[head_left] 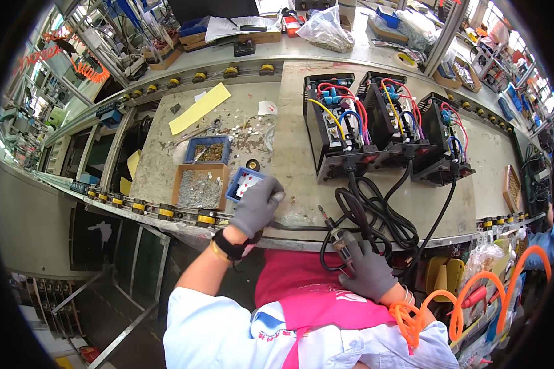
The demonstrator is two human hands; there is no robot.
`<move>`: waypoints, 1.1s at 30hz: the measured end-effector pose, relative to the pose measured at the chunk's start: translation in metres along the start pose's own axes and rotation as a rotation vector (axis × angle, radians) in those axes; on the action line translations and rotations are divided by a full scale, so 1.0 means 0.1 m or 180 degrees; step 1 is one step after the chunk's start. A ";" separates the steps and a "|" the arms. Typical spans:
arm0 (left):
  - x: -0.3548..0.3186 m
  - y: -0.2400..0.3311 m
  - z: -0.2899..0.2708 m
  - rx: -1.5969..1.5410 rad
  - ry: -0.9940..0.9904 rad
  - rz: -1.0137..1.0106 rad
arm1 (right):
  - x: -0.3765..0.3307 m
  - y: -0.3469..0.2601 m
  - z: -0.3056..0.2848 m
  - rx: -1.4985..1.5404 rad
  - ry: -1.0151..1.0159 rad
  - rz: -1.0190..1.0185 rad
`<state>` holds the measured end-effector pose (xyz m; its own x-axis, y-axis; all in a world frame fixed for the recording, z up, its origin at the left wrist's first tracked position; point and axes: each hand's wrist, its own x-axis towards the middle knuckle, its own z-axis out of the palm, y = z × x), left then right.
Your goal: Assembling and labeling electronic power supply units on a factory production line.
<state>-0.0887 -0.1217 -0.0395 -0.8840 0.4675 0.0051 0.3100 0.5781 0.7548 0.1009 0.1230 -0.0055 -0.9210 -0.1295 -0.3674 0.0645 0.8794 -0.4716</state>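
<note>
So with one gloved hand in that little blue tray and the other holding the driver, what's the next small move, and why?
Probably pinch one small part out of the blue tray and lift it. The left hand already rests its fingers at the tray's edge, while the right hand holds the power screwdriver ready near the table's front edge, with three open black units waiting beyond.

Small blue tray (243, 182) at bench edge, electric screwdriver (341, 237) tip-up

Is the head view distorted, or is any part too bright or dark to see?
Head view: fisheye bending curves the conveyor rail and workbench edges; black corners frame the picture. Windows at the upper right glare white. The left hand, right hand and three open black boxes are evenly lit and sharp; the rim looks softer.
</note>
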 end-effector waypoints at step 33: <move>-0.62 0.54 0.58 -0.4662 -0.0112 -0.0866 | -0.43 0.08 -0.24 0.2056 -0.0083 -0.1060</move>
<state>0.0033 -0.0811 -0.0374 -0.8402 0.4862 -0.2400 -0.4960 -0.5105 0.7024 0.1315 0.1465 0.0257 -0.9224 -0.3610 -0.1371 0.0038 0.3465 -0.9380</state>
